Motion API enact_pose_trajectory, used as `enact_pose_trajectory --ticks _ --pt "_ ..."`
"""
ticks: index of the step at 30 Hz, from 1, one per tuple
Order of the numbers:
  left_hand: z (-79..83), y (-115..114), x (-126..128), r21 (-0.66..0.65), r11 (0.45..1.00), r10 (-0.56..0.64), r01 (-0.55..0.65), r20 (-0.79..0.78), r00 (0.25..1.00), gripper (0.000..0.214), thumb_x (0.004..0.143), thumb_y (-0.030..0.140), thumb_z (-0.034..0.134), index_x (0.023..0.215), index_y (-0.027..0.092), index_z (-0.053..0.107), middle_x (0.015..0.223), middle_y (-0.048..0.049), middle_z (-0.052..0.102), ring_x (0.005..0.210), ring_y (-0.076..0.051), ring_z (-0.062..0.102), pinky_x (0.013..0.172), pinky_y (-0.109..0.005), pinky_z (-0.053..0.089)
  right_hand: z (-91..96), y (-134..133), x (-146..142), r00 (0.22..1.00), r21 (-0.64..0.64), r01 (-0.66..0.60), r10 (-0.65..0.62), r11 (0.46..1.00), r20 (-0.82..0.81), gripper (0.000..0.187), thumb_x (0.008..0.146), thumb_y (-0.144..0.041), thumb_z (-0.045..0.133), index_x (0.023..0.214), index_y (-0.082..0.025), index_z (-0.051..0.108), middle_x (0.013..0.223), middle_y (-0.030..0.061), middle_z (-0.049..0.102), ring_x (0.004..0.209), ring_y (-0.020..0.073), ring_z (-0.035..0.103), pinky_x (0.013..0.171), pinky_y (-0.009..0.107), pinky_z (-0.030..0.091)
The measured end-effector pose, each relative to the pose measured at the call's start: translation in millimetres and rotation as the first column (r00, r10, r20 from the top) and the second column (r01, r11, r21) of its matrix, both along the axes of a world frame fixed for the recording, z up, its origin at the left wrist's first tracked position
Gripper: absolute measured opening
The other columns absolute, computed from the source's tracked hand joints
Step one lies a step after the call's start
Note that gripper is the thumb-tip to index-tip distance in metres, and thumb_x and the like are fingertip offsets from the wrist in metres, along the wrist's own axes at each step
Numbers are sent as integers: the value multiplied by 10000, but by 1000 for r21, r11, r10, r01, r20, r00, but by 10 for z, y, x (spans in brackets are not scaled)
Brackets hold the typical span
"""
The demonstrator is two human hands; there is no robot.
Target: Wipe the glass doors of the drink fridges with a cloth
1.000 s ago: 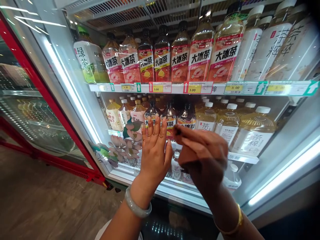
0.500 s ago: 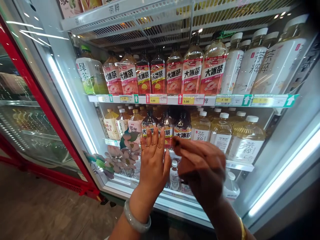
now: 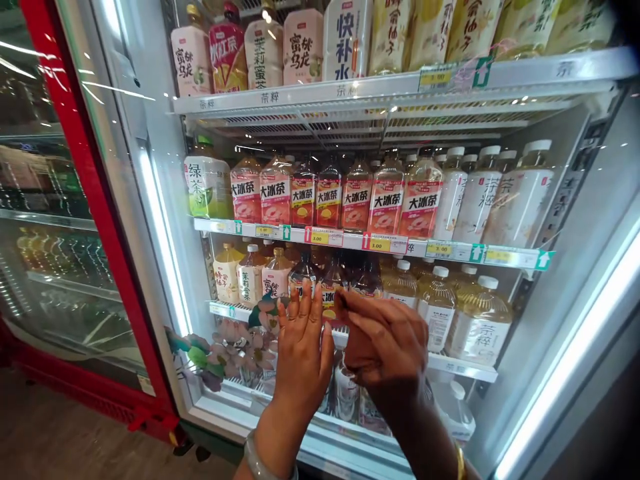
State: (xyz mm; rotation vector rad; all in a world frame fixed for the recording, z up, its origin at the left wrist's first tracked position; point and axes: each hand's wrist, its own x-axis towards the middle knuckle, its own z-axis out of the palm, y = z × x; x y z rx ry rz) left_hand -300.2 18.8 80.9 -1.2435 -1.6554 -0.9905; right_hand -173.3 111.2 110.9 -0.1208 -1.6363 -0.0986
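My left hand (image 3: 303,360) is stretched out flat, fingers upward, in front of the lower shelf of bottles. It appears to be at the glass door, though contact cannot be told for sure. Just right of it, my right hand (image 3: 393,340) is closed in a pinch, its fingertips pointing left. Something dark shows at those fingertips, too small and shadowed to name. Behind the hands stand dark-capped iced tea bottles (image 3: 329,300), partly hidden. Pale yellow tea bottles (image 3: 483,327) are to the right of my right hand.
Flower decals (image 3: 240,350) lie left of my left hand. A middle shelf edge (image 3: 350,238) with price tags carries red-labelled bottles (image 3: 423,200). More bottles fill the top shelf (image 3: 300,93). At left stands another cooler with a red frame (image 3: 105,220). A light strip (image 3: 545,373) runs down the right side.
The view has tilted upward, so the top shelf's bottles now show and the shelves sit lower in the picture. My right hand has come slightly closer to my left hand, still pinched.
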Motion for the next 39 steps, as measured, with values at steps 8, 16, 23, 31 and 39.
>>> enact_pose_trajectory --ticks 8,16,23,31,39 --pt "91 -38 -118 22 999 -42 41 54 998 803 996 157 487 1687 259 89 1745 -102 197 1627 -265 162 1339 -562 105 335 -78 -169 994 69 8 -16 998 109 267 927 -240 603 1168 -256 717 1275 66 724 1215 267 589 1072 477 404" --pt "320 -96 -402 4 1000 -5 5 15 1000 792 1022 186 457 1687 253 32 1726 -150 246 1624 -279 171 1321 -600 149 741 -77 -233 970 253 -1 -60 967 234 241 922 -265 651 1155 -267 711 1242 33 734 1192 235 582 1056 416 385" --pt "705 -139 -659 39 999 -3 4 -35 999 769 1023 211 455 1687 241 68 1728 -153 241 1626 -276 167 1325 -608 131 1073 -151 -454 981 293 70 -120 954 155 213 943 -251 617 1137 -258 707 1247 45 721 1196 243 560 1040 427 372" --pt "1079 -261 -970 5 999 50 -50 -19 999 654 1002 224 444 1633 126 300 1690 -193 322 1609 -299 234 1325 -605 131 1701 -162 -733 937 488 21 -187 873 295 258 983 -275 560 1216 -251 669 1325 58 682 1194 252 539 1004 428 354" --pt "1506 -434 -1338 -12 997 75 -75 -16 997 745 973 307 510 1649 129 253 1717 -170 268 1622 -285 191 1345 -539 97 1706 -237 -1092 899 519 -146 -106 842 424 415 987 -274 533 1385 -168 584 1494 115 590 1282 273 540 1101 471 409"
